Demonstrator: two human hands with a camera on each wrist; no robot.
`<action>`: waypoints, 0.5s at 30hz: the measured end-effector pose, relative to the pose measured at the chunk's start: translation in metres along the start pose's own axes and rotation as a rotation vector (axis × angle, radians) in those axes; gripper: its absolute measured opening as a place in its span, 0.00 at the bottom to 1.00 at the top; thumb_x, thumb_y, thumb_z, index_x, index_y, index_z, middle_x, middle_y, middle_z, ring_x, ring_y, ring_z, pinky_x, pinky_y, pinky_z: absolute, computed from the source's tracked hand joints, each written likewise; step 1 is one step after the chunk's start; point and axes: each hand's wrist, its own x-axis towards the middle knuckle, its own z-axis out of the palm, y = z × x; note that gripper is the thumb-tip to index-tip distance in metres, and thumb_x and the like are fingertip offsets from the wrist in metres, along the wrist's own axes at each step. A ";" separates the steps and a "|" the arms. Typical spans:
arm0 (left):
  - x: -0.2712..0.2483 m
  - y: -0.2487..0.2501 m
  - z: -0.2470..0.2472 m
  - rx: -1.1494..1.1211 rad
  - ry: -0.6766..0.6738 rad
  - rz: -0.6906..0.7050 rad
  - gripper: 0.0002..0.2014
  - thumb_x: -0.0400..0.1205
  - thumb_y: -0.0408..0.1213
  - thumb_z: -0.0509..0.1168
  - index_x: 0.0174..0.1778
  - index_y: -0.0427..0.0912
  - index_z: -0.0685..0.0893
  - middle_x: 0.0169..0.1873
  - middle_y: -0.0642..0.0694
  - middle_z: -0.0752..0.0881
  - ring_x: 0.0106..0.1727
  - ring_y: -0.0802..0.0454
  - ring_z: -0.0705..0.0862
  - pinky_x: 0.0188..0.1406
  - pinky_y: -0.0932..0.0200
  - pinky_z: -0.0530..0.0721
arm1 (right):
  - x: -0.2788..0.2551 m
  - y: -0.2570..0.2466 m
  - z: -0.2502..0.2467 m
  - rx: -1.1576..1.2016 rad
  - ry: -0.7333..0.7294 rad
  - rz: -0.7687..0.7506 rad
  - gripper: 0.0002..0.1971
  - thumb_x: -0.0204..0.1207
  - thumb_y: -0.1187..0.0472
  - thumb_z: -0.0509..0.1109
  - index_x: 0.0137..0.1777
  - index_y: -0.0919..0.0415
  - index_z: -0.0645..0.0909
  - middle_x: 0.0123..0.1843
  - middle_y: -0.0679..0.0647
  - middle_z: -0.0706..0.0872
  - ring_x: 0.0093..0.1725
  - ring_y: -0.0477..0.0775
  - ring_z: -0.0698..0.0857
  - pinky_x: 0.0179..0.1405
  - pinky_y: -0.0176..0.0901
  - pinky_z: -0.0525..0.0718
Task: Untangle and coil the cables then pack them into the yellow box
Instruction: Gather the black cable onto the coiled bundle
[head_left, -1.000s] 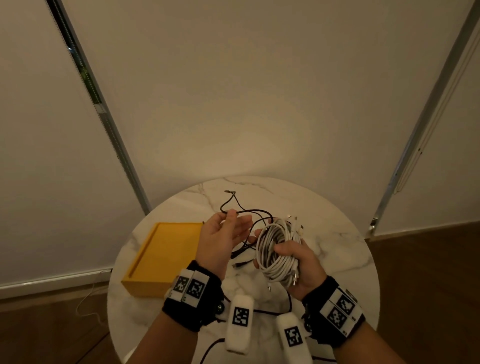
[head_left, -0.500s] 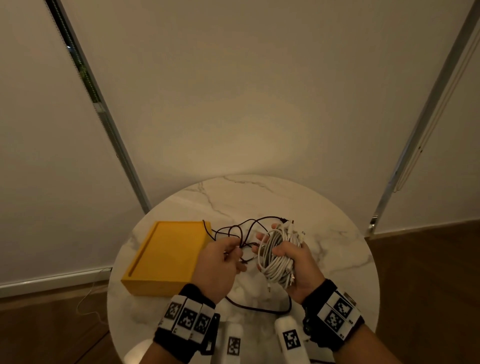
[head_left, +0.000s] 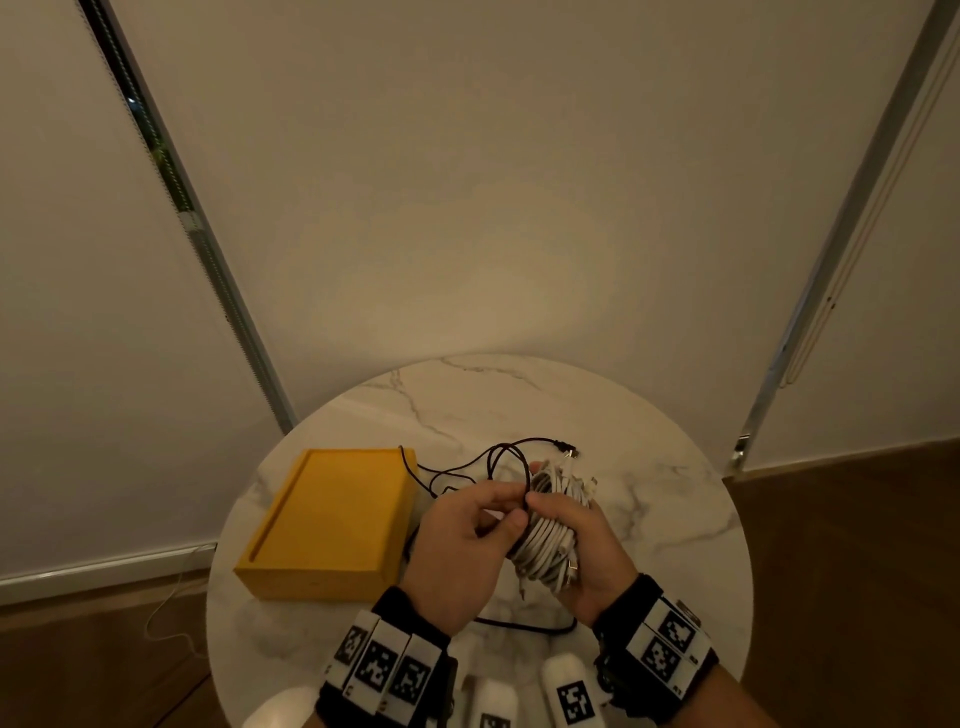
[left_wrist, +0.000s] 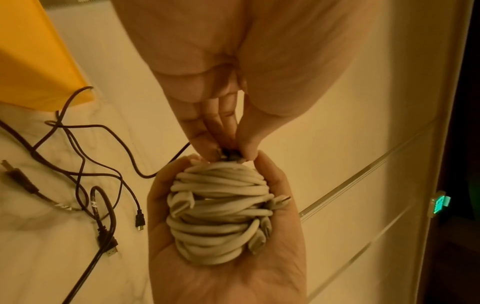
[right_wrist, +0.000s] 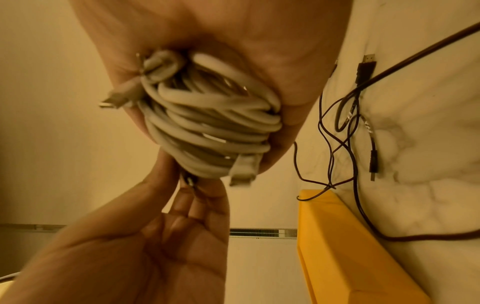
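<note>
- Worktop (head_left: 649, 457): round, marble-patterned; carries the box and the loose dark leads. Only the head view shows its whole outline and where the things lie on it.
- Yellow box (head_left: 332, 519): on the left of the worktop, just left of the hands. It looks rigid; the head view shows a flat top with a raised rim. Whether it stands open cannot be told.
- Black cables (left_wrist: 85, 164): loose and crossing on the worktop right of the box, one strand lying over the box's far right corner. Judged light, thin and limp, prone to snag; best taken near a plug. The wrist views show several plug ends that the head view barely resolves.
- White cable bundle (left_wrist: 221, 209): held above the near centre of the worktop. Judged light, springy, apt to uncoil if released; best clasped round the whole coil.
- Right hand (head_left: 582, 551): grip wrapped round the white cable bundle, cradling it in the palm.
- Left hand (head_left: 462, 545): grip narrow, fingertips (left_wrist: 207, 144) pinching a small dark cable end at the bundle's top, seen clearly only in the left wrist view.
</note>
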 end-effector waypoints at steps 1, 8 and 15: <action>0.000 0.000 -0.001 -0.008 -0.004 -0.002 0.18 0.83 0.26 0.68 0.50 0.59 0.88 0.45 0.53 0.92 0.47 0.56 0.91 0.45 0.64 0.87 | -0.001 0.001 0.000 -0.012 0.014 0.005 0.41 0.60 0.63 0.84 0.73 0.75 0.73 0.57 0.79 0.83 0.48 0.71 0.89 0.44 0.61 0.90; -0.002 0.004 -0.002 -0.027 -0.073 0.037 0.18 0.84 0.22 0.65 0.58 0.49 0.90 0.49 0.54 0.93 0.54 0.57 0.91 0.52 0.62 0.88 | -0.003 0.001 -0.001 0.004 -0.069 -0.026 0.23 0.66 0.61 0.84 0.57 0.65 0.79 0.41 0.66 0.86 0.39 0.64 0.89 0.35 0.53 0.88; -0.002 0.004 0.002 -0.047 -0.035 0.097 0.16 0.81 0.22 0.69 0.56 0.48 0.90 0.45 0.52 0.94 0.50 0.56 0.92 0.50 0.61 0.88 | -0.008 -0.004 0.002 -0.042 -0.143 -0.021 0.30 0.57 0.57 0.91 0.56 0.64 0.83 0.49 0.69 0.88 0.47 0.67 0.91 0.44 0.58 0.90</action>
